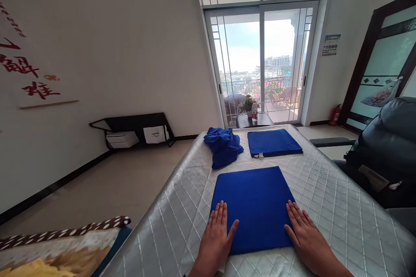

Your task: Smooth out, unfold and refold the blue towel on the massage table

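A flat, square blue folded cloth (255,207) lies in front of me on a silver quilted mattress (175,207). My left hand (217,236) rests flat along its left edge, fingers stretched forward and thumb apart. On the opposite edge lies my right hand (307,236), also flat, with its fingers extended and touching the cloth. Farther back on the mattress sits a second folded blue cloth (274,142) with a small white tag at its near edge. To the left of that is a crumpled blue cloth (224,147).
Past the mattress stands a small dark table (240,121) with a plant and a bottle (254,111), before sliding glass doors. A black leather chair (390,138) is at the right. Patterned bedding (81,246) lies at the lower left, and a low black rack (139,125) stands by the wall.
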{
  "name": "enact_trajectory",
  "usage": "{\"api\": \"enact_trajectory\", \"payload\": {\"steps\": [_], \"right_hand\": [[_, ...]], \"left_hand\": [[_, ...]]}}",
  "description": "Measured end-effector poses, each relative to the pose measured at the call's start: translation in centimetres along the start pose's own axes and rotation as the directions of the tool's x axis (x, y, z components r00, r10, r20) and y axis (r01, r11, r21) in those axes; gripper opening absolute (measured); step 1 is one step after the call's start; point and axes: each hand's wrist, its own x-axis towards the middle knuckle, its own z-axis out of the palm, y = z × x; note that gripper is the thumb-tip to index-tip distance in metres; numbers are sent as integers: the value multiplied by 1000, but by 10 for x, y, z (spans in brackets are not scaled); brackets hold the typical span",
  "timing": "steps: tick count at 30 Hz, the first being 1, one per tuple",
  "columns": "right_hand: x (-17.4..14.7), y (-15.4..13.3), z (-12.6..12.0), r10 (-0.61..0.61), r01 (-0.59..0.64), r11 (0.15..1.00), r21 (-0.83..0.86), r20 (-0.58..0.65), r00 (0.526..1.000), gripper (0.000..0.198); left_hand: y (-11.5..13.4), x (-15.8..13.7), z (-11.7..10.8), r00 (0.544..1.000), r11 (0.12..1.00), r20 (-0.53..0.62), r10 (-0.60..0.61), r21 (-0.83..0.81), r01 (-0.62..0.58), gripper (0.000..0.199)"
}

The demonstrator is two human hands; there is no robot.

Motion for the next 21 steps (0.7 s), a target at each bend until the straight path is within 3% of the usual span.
{"api": "enact_trajectory", "payload": {"steps": [3, 5, 7, 9, 11, 13, 16, 21], "right_hand": [[1, -1, 3, -4, 3, 1000, -14, -36, 999, 63], [1, 1, 8, -17, 15, 1000, -26, -72, 997, 62], [0, 4, 14, -39, 35, 998, -47, -104, 994, 61], [-2, 7, 20, -70, 62, 995, -75, -117, 991, 59], [-3, 10, 25, -98, 86, 991, -99, -121, 988, 55], [-4, 12, 26, -107, 93, 990, -109, -126, 986, 53], [-5, 11, 24, -88, 77, 993, -92, -131, 987, 56], [-6, 10, 19, -71, 68, 997, -32, -124, 990, 60]], "left_hand": [[16, -5, -6, 997, 999, -62, 53, 3, -53, 69], [41, -10, -5, 980, 986, -106, 169, 21, -168, 70], [76, -16, 4, 926, 938, -151, 346, 41, -343, 73], [113, -20, 18, 833, 861, -227, 505, 59, -506, 79], [141, -22, 30, 767, 820, -311, 561, 78, -567, 85], [154, -22, 37, 754, 816, -338, 564, 89, -571, 86], [140, -24, 35, 792, 836, -280, 543, 88, -542, 84], [68, -42, 20, 911, 914, -83, 404, 75, -398, 78]]}}
